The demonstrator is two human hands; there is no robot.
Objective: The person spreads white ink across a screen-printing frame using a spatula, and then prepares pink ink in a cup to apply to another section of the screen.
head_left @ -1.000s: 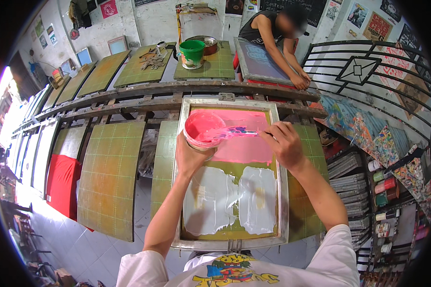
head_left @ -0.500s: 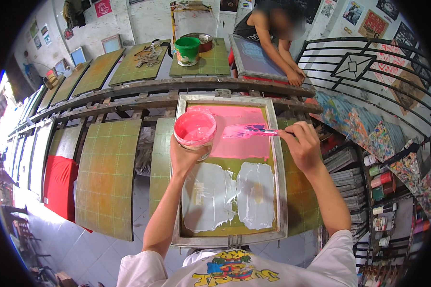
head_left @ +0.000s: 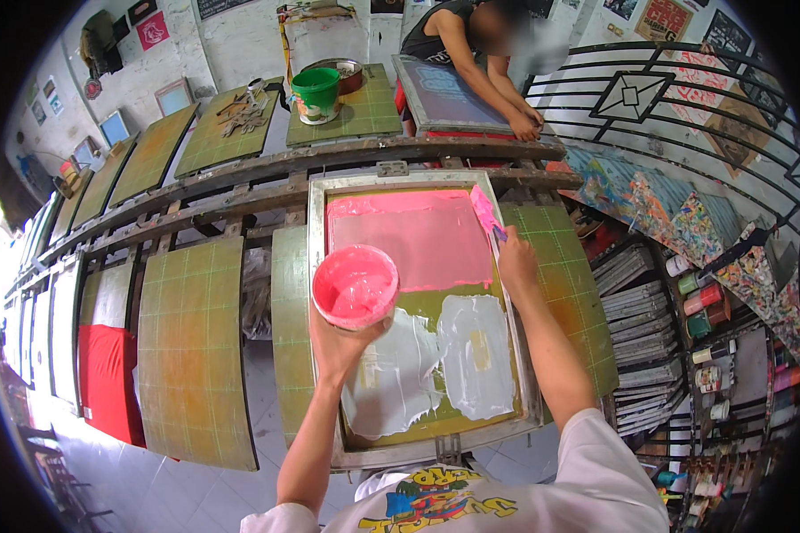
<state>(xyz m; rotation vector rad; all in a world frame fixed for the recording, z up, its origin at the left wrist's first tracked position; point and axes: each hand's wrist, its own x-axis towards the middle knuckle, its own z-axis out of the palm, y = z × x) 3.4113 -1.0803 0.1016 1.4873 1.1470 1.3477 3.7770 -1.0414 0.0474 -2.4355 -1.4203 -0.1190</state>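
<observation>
My left hand (head_left: 333, 342) grips a tub of pink ink (head_left: 354, 286) over the middle-left of a metal-framed screen (head_left: 318, 213). My right hand (head_left: 517, 258) is closed on a spatula (head_left: 485, 213) with a purple handle; its pink-coated blade points away from me, at the frame's upper right inner edge. Pink ink (head_left: 436, 244) covers the screen's far half, with a thicker band along its top. Two pale grey patches (head_left: 471, 355) cover the near half, the left one partly under my left hand. The screen rests on a green gridded board (head_left: 564, 293).
A co-worker (head_left: 458, 40) leans over another screen (head_left: 444, 89) beyond the wooden rail (head_left: 284, 160). A green bucket (head_left: 316, 93) stands on a rear board. More boards (head_left: 189, 346) line the left, one with red cloth (head_left: 105, 382). A railing (head_left: 629, 98), stacked frames (head_left: 640, 338) and ink pots (head_left: 702, 298) are right.
My left hand has brought the tub lower, toward me. My right hand has moved away from the tub to the right edge, and the spatula has swung from sideways to pointing away from me.
</observation>
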